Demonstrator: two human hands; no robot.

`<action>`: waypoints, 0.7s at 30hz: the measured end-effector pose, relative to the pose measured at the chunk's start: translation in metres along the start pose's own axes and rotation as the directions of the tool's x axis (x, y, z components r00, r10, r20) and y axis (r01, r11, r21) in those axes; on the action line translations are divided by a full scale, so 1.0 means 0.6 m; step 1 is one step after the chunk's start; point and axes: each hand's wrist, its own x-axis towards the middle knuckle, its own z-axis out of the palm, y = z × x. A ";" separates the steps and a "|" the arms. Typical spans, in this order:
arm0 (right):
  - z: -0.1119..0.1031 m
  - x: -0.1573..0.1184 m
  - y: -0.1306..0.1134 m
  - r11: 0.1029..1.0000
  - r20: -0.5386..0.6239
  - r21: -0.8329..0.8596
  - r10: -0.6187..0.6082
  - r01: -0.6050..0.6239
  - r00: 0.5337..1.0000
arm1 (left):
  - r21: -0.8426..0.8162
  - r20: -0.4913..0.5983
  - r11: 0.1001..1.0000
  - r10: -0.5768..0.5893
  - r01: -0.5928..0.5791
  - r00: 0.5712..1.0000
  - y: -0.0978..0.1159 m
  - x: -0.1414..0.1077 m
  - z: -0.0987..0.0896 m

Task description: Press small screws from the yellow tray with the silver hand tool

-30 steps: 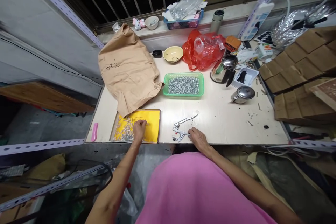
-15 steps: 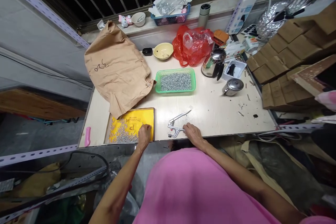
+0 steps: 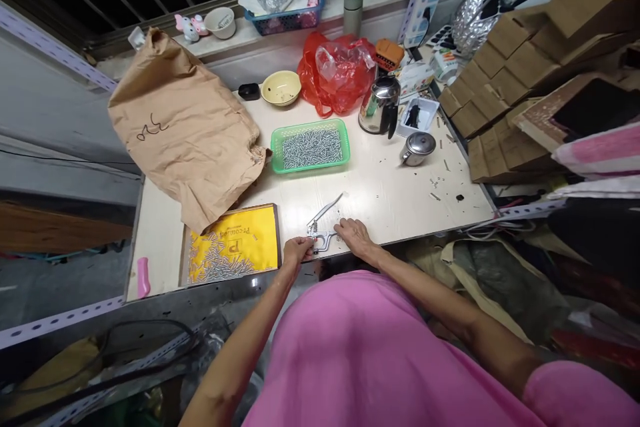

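A silver plier-like lever tool lies near the table's front edge, one long arm raised. My right hand has its fingers curled over the right end of its lower handle. At the tool's left end my left hand is closed in a pinch; anything between those fingertips is too small to make out. To its left, a shallow tray with a yellow lining holds many small metal pins. Behind the tool stands a green plastic basket filled with similar small metal parts.
A large brown paper sack leans over the tray's back corner. A steel kettle, a small metal pot and a red plastic bag stand farther back. Stacked cardboard boxes line the right side. A pink handle-like piece lies front left.
My left hand has moved right, from the yellow-lined tray to the left end of the lever tool. My right hand stays on the tool's handle. The camera view has shifted.
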 end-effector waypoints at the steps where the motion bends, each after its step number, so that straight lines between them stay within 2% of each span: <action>1: -0.001 0.000 0.001 1.000 -0.002 0.002 0.001 -0.001 1.000 | 0.007 0.002 1.000 -0.007 0.007 1.000 -0.002 0.001 0.004; 7: 0.003 0.002 0.001 1.000 0.005 0.019 0.024 -0.024 1.000 | 0.080 0.001 0.996 -0.027 0.027 1.000 -0.007 0.005 0.010; 14: 0.009 0.005 0.000 0.999 0.009 0.027 0.036 -0.036 0.999 | 0.188 0.053 0.979 -0.096 0.085 0.994 0.003 0.015 0.007; 18: 0.000 0.007 0.002 0.995 0.012 0.075 0.062 -0.063 0.998 | 0.204 0.074 0.973 -0.122 0.105 0.990 0.005 0.020 0.005; 21: -0.014 0.020 0.016 0.994 -0.044 0.104 0.024 -0.019 0.999 | 0.202 0.091 0.975 -0.116 0.096 0.989 0.004 0.021 0.003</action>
